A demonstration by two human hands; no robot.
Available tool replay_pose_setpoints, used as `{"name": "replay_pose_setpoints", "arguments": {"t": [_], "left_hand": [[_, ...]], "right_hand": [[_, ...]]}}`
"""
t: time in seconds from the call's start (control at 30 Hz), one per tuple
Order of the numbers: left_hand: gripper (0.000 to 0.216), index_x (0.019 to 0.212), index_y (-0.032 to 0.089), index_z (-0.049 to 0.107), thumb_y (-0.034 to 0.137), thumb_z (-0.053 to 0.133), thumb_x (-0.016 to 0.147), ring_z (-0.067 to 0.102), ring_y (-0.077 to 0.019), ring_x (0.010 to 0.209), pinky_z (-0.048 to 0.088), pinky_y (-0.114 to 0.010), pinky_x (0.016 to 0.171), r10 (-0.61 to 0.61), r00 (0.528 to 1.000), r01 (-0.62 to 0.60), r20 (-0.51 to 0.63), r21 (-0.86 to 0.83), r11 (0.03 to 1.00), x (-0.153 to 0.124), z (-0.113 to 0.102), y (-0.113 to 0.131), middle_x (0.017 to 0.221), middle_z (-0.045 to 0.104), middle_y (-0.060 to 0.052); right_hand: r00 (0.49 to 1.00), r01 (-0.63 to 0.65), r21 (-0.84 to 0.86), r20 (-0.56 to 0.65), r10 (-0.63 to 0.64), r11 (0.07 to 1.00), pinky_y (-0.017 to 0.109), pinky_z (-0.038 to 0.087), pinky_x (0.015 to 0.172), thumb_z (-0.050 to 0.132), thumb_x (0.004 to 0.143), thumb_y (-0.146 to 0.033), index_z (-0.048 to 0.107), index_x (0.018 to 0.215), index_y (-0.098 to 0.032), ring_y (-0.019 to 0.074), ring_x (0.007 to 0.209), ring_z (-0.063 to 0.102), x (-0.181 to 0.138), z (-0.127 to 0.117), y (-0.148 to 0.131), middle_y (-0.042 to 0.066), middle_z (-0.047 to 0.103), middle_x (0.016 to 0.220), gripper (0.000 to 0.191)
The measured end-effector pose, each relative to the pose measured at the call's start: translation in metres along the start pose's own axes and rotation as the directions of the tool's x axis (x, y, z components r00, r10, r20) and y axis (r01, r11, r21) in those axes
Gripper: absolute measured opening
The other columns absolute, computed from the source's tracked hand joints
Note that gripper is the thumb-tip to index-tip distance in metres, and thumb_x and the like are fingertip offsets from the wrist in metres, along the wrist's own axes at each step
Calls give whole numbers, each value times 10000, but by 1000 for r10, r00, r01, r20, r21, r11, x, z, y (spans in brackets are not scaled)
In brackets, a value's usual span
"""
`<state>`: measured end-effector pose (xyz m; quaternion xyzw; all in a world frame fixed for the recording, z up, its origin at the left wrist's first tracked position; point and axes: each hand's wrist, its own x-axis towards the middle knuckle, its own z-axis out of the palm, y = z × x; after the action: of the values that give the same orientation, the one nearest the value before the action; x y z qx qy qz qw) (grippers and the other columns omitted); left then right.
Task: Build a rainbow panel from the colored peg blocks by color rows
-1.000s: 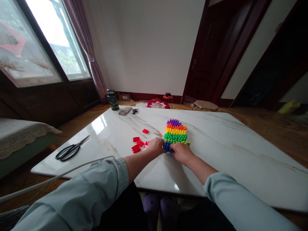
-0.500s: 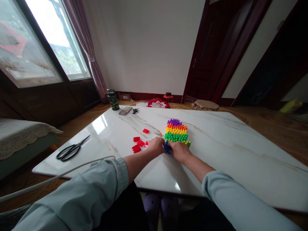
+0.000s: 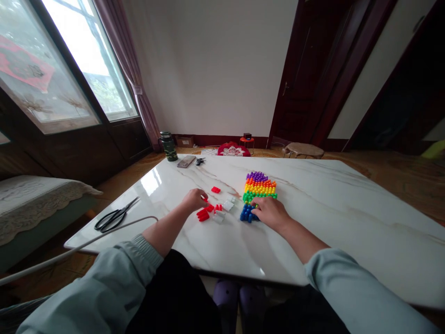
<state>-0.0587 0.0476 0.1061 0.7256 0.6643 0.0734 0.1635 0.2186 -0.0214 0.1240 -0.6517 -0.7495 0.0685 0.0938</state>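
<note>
My left hand (image 3: 194, 200) is over the loose pieces, its fingers closed round a red plastic piece (image 3: 205, 199) that they partly cover. Below it on the table lie more red pieces (image 3: 202, 215), with clear ones (image 3: 227, 205) to their right. A block of small round-topped plastic pieces (image 3: 260, 189) stands in purple, orange, yellow and green rows. Its near end has blue pieces (image 3: 247, 213), and my right hand (image 3: 271, 213) grips these from the right with bent fingers. That hand hides part of the green and blue rows.
Black-handled scissors (image 3: 116, 215) lie at the left of the marble-patterned table (image 3: 330, 213), beside a white cable (image 3: 104, 234). Toward the far left edge are a camouflage flask (image 3: 168, 147), a phone (image 3: 186, 161) and keys (image 3: 200, 161). One red piece (image 3: 216, 189) lies farther out.
My left hand has left the blue pieces and moved left to the red ones, uncovering the clear pieces. My right hand stays at the blue end. The view has shifted slightly.
</note>
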Motion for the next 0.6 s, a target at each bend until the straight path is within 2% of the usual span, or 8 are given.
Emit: {"name": "replay_pose_setpoints", "arguments": {"t": [0.13,0.23,0.3,0.37,0.43,0.6], "left_hand": [[640,1183,223,661,307,802,565,645,-234,1009,506,-272,840,35,991,-42,132,50,998,-5,-2,-12,1083,699,-56],[957,1343,252,535,279,855,441,572,-282,1159,481,-324,934,48,974,-72,222,101,992,-10,1,-5,1279,609,-83],[1055,1399,267,466,260,859,420,532,-311,1210,459,-376,977,50,964,-86,261,130,988,-13,5,2,1335,563,-97],[1016,1407,275,451,254,837,468,510,-331,1229,450,-420,986,54,959,-98,278,147,984,-13,12,10,1362,527,-114],[876,1377,268,485,248,785,554,505,-341,1228,450,-442,974,62,960,-106,272,150,983,-11,19,17,1360,507,-132],[566,1222,231,592,264,684,664,584,-328,1096,453,-451,940,49,979,-64,200,66,996,-5,28,25,1272,530,-139]], "right_hand": [[1000,29,34,-11,-28,999,237,375,621,620,802,-260,730,949,-261,165,809,664,0,-4,-5,5,743,861,184],[999,35,40,-23,-34,999,235,370,614,621,801,-278,733,930,-263,162,798,661,0,-4,-8,-1,742,842,171],[999,27,44,-22,-26,999,236,370,611,620,801,-287,736,932,-264,163,796,661,-1,-4,-9,-1,742,842,176],[1000,21,52,-18,-21,998,236,373,610,621,803,-295,738,935,-262,162,795,662,-1,-4,-9,1,742,846,180],[1000,19,63,-18,-18,998,235,378,612,622,803,-301,739,932,-261,160,795,663,-2,-5,-9,1,743,849,179],[999,31,88,-24,-29,996,233,385,612,628,798,-292,742,901,-254,154,783,665,-2,-5,-7,-7,742,814,158]]}}
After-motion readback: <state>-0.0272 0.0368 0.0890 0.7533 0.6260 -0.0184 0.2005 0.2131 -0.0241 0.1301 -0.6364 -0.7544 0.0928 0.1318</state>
